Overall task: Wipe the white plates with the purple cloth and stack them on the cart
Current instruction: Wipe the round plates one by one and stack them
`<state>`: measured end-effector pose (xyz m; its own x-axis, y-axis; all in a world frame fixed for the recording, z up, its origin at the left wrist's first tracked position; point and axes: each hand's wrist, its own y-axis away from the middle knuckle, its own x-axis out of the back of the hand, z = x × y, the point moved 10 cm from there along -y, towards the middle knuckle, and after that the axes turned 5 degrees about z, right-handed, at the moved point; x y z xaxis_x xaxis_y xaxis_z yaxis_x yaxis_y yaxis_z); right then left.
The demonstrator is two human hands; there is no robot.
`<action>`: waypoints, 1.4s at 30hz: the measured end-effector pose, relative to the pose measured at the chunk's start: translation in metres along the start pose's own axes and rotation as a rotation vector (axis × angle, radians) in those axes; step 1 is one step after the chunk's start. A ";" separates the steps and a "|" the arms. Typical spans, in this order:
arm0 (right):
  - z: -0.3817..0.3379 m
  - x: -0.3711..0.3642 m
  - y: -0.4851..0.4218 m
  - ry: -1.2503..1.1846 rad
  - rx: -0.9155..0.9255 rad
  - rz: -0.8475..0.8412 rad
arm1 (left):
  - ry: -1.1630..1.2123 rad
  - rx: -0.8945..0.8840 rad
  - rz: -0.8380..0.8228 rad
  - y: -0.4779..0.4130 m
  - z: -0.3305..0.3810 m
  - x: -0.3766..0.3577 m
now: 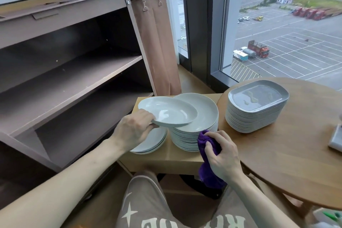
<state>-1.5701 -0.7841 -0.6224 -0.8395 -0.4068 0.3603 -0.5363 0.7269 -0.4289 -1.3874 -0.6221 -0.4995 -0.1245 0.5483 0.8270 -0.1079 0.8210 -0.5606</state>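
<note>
nearest the camera were the person's brown shorts [148, 200] with pale star prints. just above them the right hand [224, 155] was curled round one bunched purple cloth [210, 176], whose tail hung down below the fist. the left hand [134, 128] pinched the near rim of one round white plate [167, 111], thumb on top and fingers beneath, holding it tilted in the air over two stacks of round plates: a low stack [153, 144] of a few plates under the hand, and a tall stack [194, 139] just to its right, with too many rims to count surely. both stacks stood on one cardboard box [166, 161]. to the right, a round wooden table [286, 153] bore a third stack, of rectangular plates [255, 116], its top one showing wet marks. further left stood the brown cart [74, 79], with two open shelves and no plates on them. one brown fabric bag [157, 42] hung at its end from two metal clips [145, 4]. beyond was a window [286, 33] over a parking lot.
</note>
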 end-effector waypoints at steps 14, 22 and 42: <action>0.003 -0.013 0.007 0.007 0.013 -0.041 | -0.110 0.458 0.041 0.092 -0.080 -0.010; 0.008 -0.011 0.007 0.017 0.003 -0.032 | -0.099 0.509 -0.068 0.107 -0.080 -0.056; 0.009 0.015 -0.005 -0.003 -0.068 0.113 | -0.100 0.617 -0.356 0.126 -0.081 -0.121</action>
<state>-1.5809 -0.7988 -0.6219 -0.8944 -0.3217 0.3107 -0.4313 0.8041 -0.4090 -1.3058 -0.5723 -0.6663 -0.0648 0.2227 0.9727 -0.6929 0.6914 -0.2045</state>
